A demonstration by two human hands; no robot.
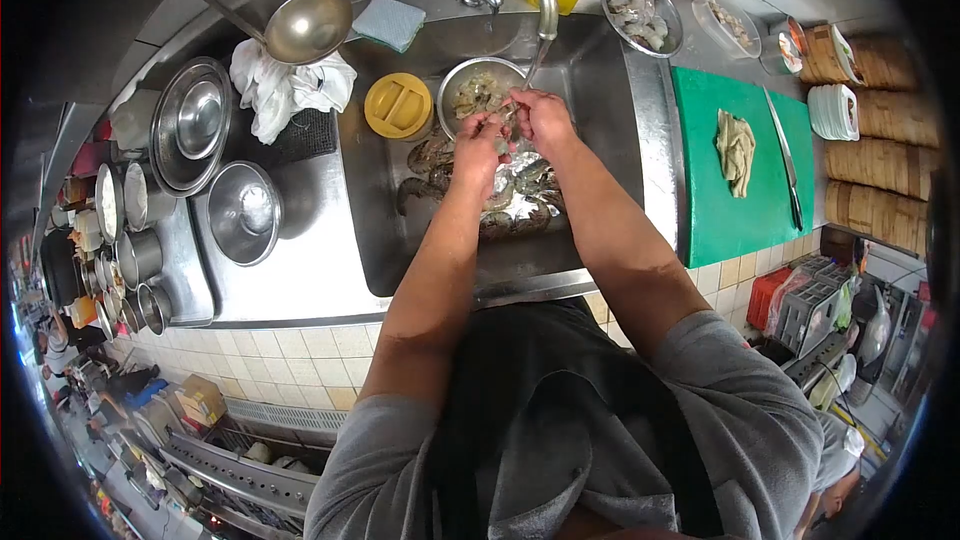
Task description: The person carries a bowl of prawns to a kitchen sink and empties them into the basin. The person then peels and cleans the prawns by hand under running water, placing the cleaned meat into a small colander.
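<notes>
Over the sink [385, 260], my left hand [478, 152] and my right hand [545, 122] are close together, fingers closed on a prawn [507, 118] between them. My fingers cover much of it. Just beyond them stands a metal bowl [484, 67] with prawn pieces and cloudy liquid inside. Under my hands, several whole dark prawns [430, 158] lie on the sink floor. A yellow round-lidded container [397, 106] stands left of the bowl. The curved faucet [546, 0] reaches over the sink from behind.
Right of the sink, a green cutting board [705, 210] carries a cloth [735, 153] and a knife [784, 160]. A bowl of peeled prawns [640, 15] stands behind it. To the left are a steel bowl [245, 212], a ladle [308, 27], and white plastic bags [265, 90].
</notes>
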